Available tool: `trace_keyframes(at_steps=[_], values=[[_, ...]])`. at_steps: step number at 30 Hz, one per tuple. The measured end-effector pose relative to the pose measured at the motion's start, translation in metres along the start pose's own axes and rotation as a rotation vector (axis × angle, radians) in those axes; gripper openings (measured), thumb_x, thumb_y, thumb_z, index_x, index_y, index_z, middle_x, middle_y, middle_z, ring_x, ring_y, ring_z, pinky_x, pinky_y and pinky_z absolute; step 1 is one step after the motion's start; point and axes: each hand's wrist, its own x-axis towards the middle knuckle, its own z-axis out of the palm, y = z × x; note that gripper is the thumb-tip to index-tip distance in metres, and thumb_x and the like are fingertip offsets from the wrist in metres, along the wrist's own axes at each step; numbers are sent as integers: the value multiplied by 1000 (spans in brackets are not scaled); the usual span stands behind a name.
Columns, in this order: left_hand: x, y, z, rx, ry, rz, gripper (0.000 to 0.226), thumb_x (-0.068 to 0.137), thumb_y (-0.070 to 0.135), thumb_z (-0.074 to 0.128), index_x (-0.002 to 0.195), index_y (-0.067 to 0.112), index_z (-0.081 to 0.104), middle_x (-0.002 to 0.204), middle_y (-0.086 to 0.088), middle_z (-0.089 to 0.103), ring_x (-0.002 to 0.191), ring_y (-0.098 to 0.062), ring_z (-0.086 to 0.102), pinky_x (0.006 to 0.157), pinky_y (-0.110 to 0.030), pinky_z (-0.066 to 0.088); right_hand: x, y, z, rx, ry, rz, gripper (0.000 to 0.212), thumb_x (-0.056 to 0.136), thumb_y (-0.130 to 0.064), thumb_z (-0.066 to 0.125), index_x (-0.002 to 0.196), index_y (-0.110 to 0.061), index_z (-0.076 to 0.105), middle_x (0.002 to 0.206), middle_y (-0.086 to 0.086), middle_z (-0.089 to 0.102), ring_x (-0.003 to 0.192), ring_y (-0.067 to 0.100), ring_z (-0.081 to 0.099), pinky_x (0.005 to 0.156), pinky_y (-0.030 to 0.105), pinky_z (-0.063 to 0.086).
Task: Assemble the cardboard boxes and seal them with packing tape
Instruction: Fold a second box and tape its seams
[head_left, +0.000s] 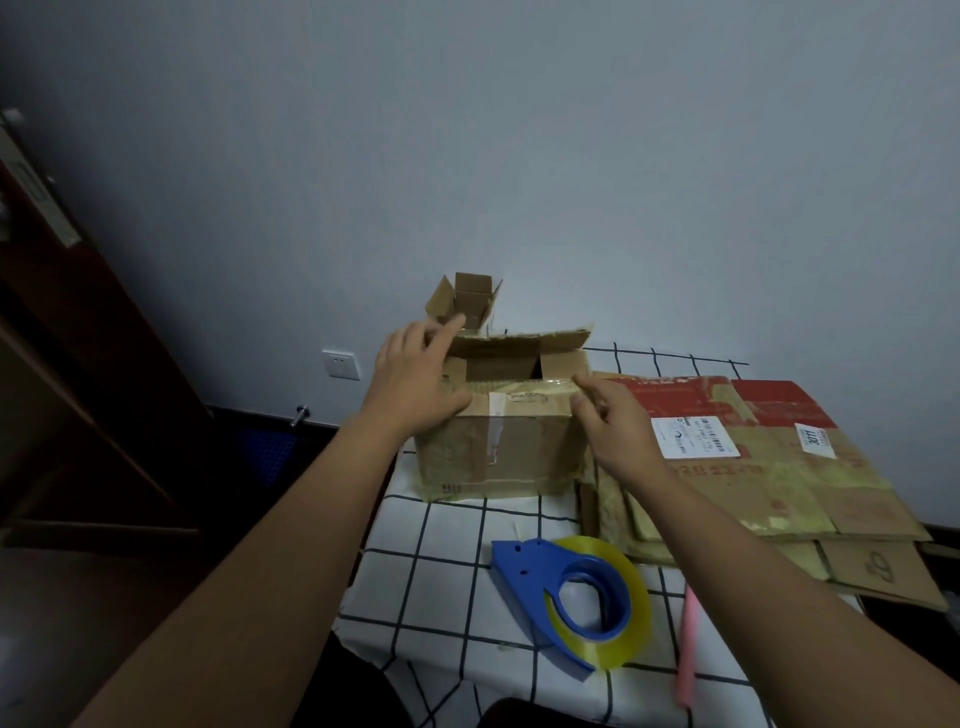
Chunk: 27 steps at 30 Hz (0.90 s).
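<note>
A cardboard box (501, 447) stands upright on the surface (447, 561), which is covered with a white cloth ruled in black squares. The box top is open: the far flap (524, 340) stands up and tilts back, and the near flap is folded down toward the person. The left hand (415, 379) rests over the box's top left corner, thumb on the front face and fingers reaching loosely, nearly straight, toward the far flap. The right hand (613, 421) is at the top right corner, its fingers bent and the fingertips touching the taped edge there; whether it truly pinches the edge I cannot tell.

Behind the box, by the wall, stands a smaller open box (467, 299) with its flaps splayed out. To the right lie flattened boxes (769, 478) stacked flat, with white labels and red print. Near the front edge of the surface lies a blue tape dispenser (561, 592) holding a roll of yellowish clear tape (631, 613). Just beside it on the right lies a thin pink object (688, 644).
</note>
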Motion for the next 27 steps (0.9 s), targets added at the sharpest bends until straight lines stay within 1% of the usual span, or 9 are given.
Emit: trace_keyframes(at_steps=[2,4,7,10,14,17,19,22,27], values=[[-6,1,5,12,57,12,60,86,40,62,142,32,43,138,-3,40,127,-22,33,107,-39,30,1,1,0,-1,3,-1,38,101,-31,52,137,-19,56,137,5,56,126,20,50,107,43,42],[-16,-1,13,-10,47,-16,47,94,45,52,139,32,49,143,-2,38,130,-22,31,108,-41,31,0,1,0,-6,17,-4,38,101,-30,52,137,-19,56,137,4,56,124,19,51,106,41,42],[-31,-8,24,-97,-110,-83,66,90,68,43,149,37,34,159,6,14,143,-24,20,111,-48,30,-2,-1,1,5,39,7,38,101,-30,53,137,-18,56,136,3,58,123,17,52,101,32,41],[-33,-11,26,-99,-169,-78,84,83,74,49,153,38,21,162,13,-1,143,-27,24,108,-49,35,-4,-5,0,57,45,57,42,99,-34,55,139,-22,55,136,0,58,124,18,53,96,29,42],[-31,-10,29,-80,-111,-46,81,87,66,52,154,31,23,163,10,7,143,-25,28,108,-46,35,-22,-10,-6,43,101,26,55,97,-42,56,145,-20,42,138,-1,52,123,15,51,98,34,45],[-32,-10,31,-90,-69,-48,79,88,65,51,153,27,26,161,7,13,139,-27,33,105,-48,39,-58,-3,-5,-105,148,-78,33,96,-45,55,114,-18,55,106,-1,58,96,17,56,78,33,48],[-35,-10,31,-89,-41,-64,79,89,64,50,153,25,26,161,5,14,137,-29,35,105,-49,40,-85,5,-1,-234,2,-110,32,94,-52,50,89,-21,53,83,-4,54,76,14,52,64,33,45],[-40,-9,28,-88,0,-94,77,91,63,49,153,24,26,161,1,14,138,-31,35,106,-51,41,-119,12,10,-450,-295,-150,49,89,-69,44,82,-21,50,77,-6,53,70,14,51,60,33,41],[-50,-5,13,-91,88,-141,75,91,60,51,152,22,28,161,1,14,138,-32,34,104,-51,42,-152,21,32,-718,-537,-129,79,78,-83,46,124,-20,36,98,0,65,83,22,62,64,33,43]])
